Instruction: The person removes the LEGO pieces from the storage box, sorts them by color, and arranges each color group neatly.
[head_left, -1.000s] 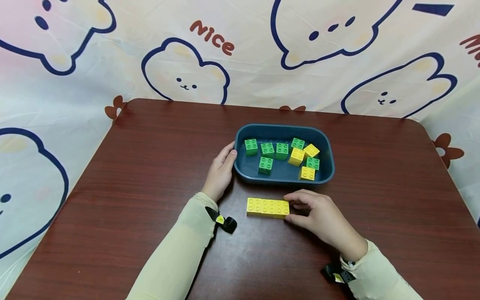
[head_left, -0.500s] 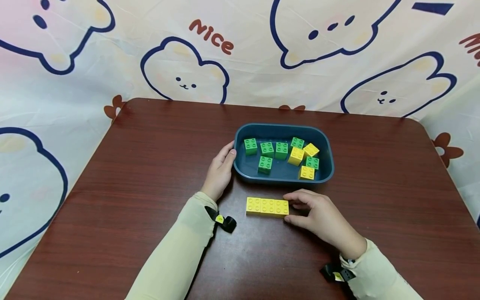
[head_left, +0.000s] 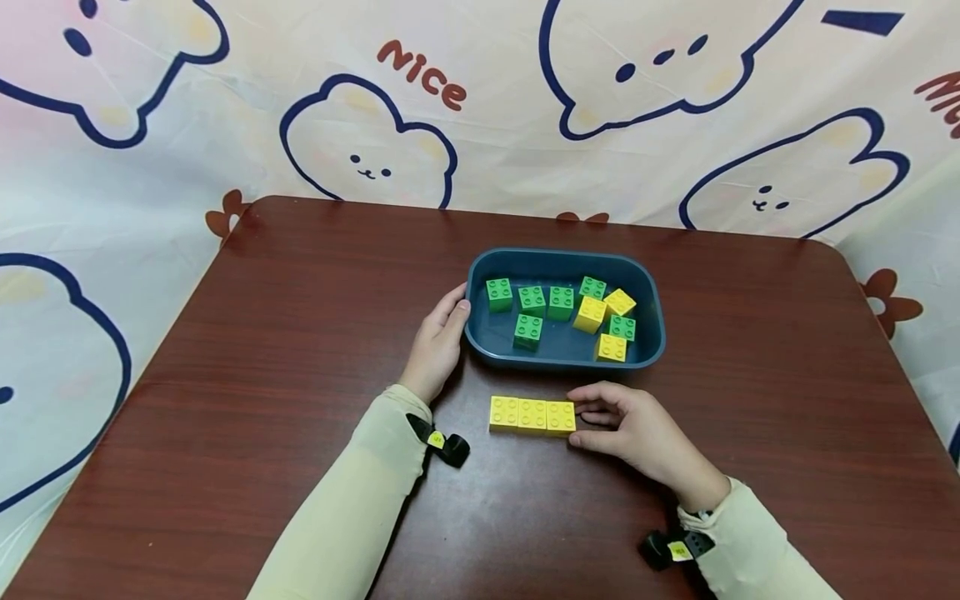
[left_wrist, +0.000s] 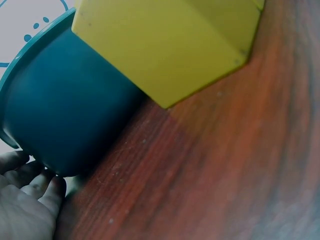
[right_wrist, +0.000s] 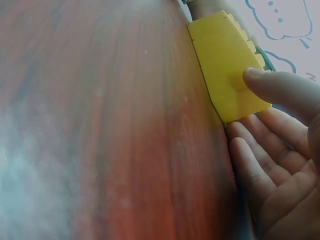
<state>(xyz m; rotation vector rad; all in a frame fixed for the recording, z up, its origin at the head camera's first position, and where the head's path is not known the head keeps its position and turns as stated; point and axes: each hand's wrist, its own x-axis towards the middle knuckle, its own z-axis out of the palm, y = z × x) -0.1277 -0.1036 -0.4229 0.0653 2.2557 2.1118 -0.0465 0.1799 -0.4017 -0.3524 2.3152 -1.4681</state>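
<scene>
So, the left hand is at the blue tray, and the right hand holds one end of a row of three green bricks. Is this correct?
Not quite: the head view shows the row of three bricks is yellow, not green. The right hand holds one end of it, and the left hand is at the blue tray.

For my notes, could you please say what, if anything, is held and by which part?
The right hand pinches the yellow brick row by its right end; the left hand touches the blue tray at its left end.
</scene>
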